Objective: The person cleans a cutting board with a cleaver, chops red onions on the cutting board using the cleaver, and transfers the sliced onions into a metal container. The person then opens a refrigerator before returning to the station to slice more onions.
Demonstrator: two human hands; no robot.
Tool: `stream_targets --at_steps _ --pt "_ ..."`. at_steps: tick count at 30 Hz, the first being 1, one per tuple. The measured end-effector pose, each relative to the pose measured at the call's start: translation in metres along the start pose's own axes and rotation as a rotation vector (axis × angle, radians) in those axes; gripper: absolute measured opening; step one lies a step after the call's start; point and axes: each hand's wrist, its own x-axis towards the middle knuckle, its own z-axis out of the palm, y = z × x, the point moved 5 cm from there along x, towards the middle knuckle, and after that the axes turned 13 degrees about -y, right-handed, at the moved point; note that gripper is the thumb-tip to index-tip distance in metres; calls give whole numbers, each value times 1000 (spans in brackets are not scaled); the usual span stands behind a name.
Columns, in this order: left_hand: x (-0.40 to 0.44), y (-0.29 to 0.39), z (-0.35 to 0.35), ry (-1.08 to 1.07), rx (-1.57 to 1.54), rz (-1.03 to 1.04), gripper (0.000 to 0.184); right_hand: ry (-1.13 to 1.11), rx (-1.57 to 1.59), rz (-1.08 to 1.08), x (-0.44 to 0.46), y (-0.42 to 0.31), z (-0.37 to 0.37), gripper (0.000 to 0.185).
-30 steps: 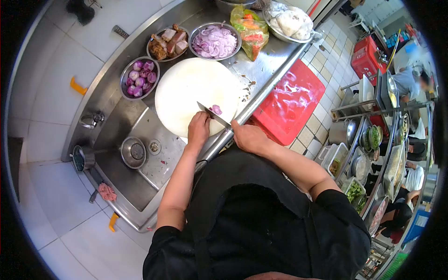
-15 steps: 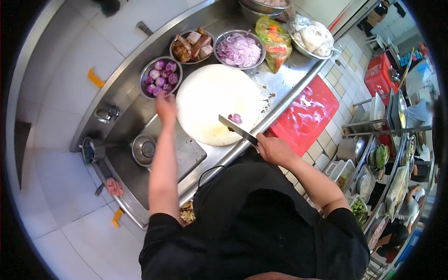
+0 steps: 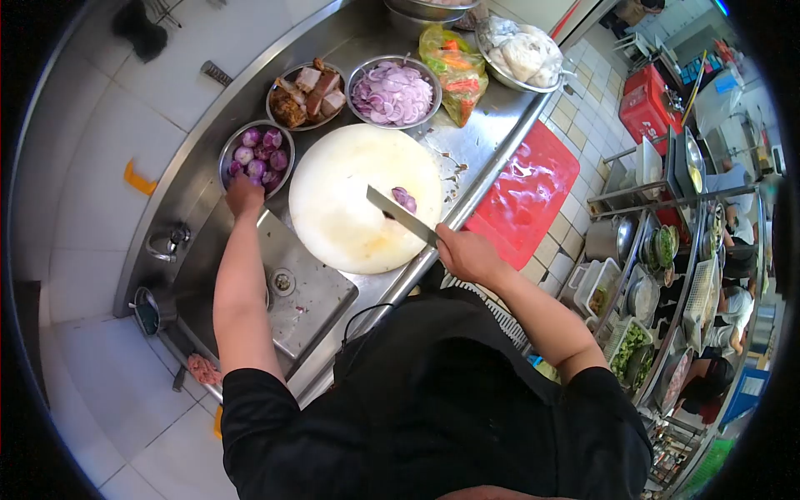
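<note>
My right hand (image 3: 471, 254) is closed around the handle of a cleaver (image 3: 400, 215). The blade lies across the round white chopping board (image 3: 333, 179), beside a piece of purple onion (image 3: 404, 198). My left hand (image 3: 244, 197) reaches over the near rim of a metal bowl (image 3: 290, 154) of peeled purple onions (image 3: 260, 154). Its fingertips are among the onions at the bowl's near side, and whether they grip one is hidden.
Behind the board stand a bowl of meat chunks (image 3: 315, 90), a bowl of sliced onion (image 3: 393, 92), a vegetable bag (image 3: 457, 75) and a bowl with a plastic-wrapped item (image 3: 525, 54). A sink (image 3: 312, 304) is at left, a red board (image 3: 529, 196) at right. Loaded shelves (image 3: 650, 275) stand farther right.
My left hand has moved farther into the onion bowl. My right hand keeps the cleaver over the board near the onion piece. The whole view has shifted, with the counter now farther left.
</note>
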Motion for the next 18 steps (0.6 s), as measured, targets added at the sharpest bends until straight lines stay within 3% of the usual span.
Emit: stream_targets --at_steps 5,7,9,10,13,18 --pt "-58 26 -43 238 -423 -7 41 1 106 16 8 31 23 21" --pt "-97 55 -34 241 -780 152 41 25 154 36 15 29 17 21" --pt "-156 111 -20 95 -902 406 38 46 202 49 19 24 12 21" --pt "-187 142 -10 -80 -1025 396 38 45 229 36 22 21 9 22" --pt "-229 206 18 -148 -936 572 39 38 261 5 24 19 4 23" --pt "-236 216 32 -53 -733 444 37 74 262 -25 11 34 -11 26"
